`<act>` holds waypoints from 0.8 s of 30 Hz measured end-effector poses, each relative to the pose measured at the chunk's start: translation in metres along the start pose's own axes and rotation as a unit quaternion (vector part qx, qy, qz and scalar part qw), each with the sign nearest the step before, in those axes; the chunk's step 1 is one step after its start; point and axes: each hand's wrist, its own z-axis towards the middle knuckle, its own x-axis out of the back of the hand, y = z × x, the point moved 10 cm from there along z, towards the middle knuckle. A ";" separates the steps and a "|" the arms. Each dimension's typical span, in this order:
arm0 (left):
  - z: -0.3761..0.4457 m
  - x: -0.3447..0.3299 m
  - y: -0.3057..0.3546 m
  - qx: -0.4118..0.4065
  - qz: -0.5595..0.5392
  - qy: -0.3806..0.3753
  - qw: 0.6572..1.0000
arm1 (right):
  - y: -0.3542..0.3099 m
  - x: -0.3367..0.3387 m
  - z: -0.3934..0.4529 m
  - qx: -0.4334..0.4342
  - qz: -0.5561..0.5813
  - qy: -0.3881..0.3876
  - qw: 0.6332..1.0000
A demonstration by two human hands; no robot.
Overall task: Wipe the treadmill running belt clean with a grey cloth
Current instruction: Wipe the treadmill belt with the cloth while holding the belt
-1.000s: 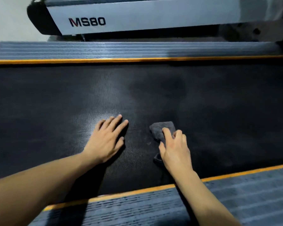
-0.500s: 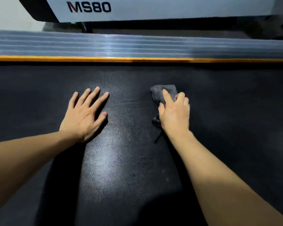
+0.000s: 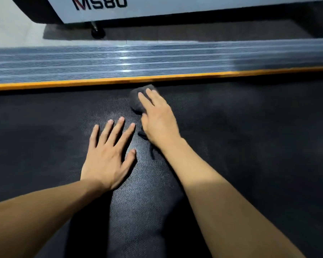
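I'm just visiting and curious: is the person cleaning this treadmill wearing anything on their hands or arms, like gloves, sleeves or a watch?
Nothing shows. The left hand and right hand are bare, without gloves or rings. Both forearms are uncovered right to the picture's edge: no sleeve, watch or wristband is visible. Anything worn higher up lies outside the view.
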 end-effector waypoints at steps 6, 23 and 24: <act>-0.002 0.001 0.000 -0.001 -0.007 -0.002 1.000 | 0.115 0.067 -0.017 -0.147 -0.058 0.076 0.985; 0.000 -0.002 -0.004 0.013 -0.017 0.014 1.000 | 0.134 0.085 -0.063 -0.199 -0.081 0.069 0.974; 0.001 -0.004 -0.003 0.012 -0.014 0.014 1.000 | 0.139 0.088 -0.067 -0.215 -0.088 0.082 0.969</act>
